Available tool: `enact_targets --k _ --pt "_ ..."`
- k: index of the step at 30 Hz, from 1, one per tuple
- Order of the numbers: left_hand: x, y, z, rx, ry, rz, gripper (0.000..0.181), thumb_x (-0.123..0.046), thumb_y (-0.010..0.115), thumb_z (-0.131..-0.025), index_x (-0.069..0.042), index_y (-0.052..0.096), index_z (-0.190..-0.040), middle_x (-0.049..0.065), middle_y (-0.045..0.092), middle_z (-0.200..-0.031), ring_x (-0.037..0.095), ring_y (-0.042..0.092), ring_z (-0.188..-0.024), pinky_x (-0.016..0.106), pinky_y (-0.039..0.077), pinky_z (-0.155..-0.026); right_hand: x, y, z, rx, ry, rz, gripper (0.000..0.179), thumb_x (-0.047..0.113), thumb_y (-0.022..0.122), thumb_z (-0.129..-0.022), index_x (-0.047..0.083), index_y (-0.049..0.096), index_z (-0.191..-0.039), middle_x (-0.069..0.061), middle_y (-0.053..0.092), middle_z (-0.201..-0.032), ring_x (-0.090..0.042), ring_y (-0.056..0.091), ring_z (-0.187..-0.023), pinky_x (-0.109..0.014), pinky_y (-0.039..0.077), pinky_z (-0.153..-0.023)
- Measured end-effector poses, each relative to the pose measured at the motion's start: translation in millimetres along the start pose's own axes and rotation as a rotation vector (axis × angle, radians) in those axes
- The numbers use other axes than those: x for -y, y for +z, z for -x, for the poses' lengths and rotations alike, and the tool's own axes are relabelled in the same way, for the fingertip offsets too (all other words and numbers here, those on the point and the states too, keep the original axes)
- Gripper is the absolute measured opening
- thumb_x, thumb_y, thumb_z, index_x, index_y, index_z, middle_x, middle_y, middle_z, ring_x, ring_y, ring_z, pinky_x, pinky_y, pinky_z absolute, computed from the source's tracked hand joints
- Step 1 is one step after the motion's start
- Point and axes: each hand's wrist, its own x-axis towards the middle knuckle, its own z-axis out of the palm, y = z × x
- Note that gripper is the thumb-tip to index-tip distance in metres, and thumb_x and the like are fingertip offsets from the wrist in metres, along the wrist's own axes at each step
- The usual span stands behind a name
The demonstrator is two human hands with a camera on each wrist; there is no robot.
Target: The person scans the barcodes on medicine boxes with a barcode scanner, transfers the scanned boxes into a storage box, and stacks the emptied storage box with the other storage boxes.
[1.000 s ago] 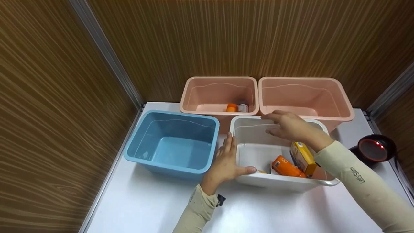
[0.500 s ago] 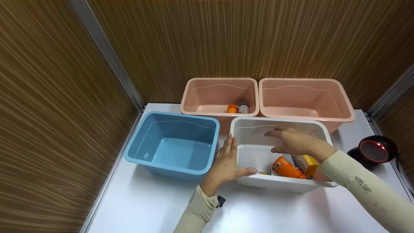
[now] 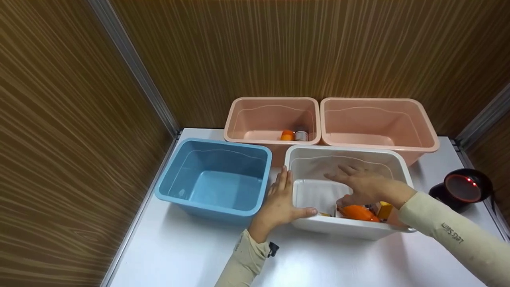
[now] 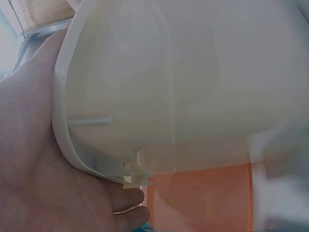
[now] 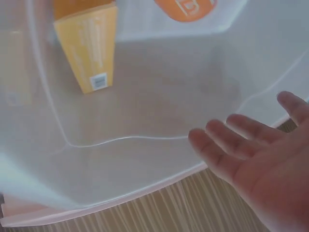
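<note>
My left hand (image 3: 277,205) rests against the left front corner of the white bin (image 3: 382,228), fingers straight along its left rim and thumb over the front rim. Inside that bin, my right hand (image 3: 364,184) hovers with fingers spread and holds nothing. Below it lie an orange bottle (image 3: 358,213) and a yellow box (image 3: 384,210), both partly hidden by the hand in the head view. The right wrist view shows the yellow box (image 5: 91,53) with a barcode on its end. A small bit of another yellowish item (image 3: 325,214) shows behind the front wall.
A blue bin (image 3: 211,208) stands to the left. Behind are two pink bins: the left one (image 3: 273,141) holds an orange-capped item (image 3: 287,135) and a white container (image 3: 301,136), the right one (image 3: 378,146) stands beside it. A black scanner-like device (image 3: 462,188) glows red at right.
My right hand has moved down and slightly right, from over the white bin's back rim into the bin, now covering more of the bottle and box. My left hand has stayed at the corner.
</note>
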Motion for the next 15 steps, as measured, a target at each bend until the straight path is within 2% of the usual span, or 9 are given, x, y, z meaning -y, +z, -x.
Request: enact_targets --k 4,8,15 --pt "-0.2 0.4 0.7 -0.004 -0.005 -0.004 0.132 -0.089 0.049 -0.060 -0.009 0.000 -0.152 0.004 -0.012 -0.157 0.029 0.004 -0.142 0.048 0.012 -0.110 4 7 4.3 0.060 0.031 0.017 0.085 0.060 0.067 -0.077 0.034 0.030 -0.149 -0.020 0.014 -0.154 -0.048 0.015 -0.135 -0.073 0.014 -0.095" --pt "-0.3 0.4 1.1 -0.010 0.002 0.001 0.130 -0.087 0.052 -0.061 -0.008 0.001 -0.152 0.004 -0.012 -0.157 0.031 0.006 -0.141 0.049 0.013 -0.110 6 15 5.7 0.092 0.022 0.093 0.087 0.063 0.064 -0.078 0.037 0.023 -0.150 -0.020 0.007 -0.155 -0.047 0.015 -0.136 -0.072 0.016 -0.096" --pt "-1.0 0.2 0.3 -0.012 0.011 0.004 0.132 -0.089 0.048 -0.060 -0.007 0.002 -0.152 0.005 -0.012 -0.157 0.032 0.004 -0.141 0.050 0.013 -0.109 9 25 2.3 0.125 -0.063 0.227 0.082 0.066 0.055 -0.083 0.035 0.020 -0.151 -0.022 0.010 -0.154 -0.048 0.021 -0.134 -0.072 0.023 -0.093"
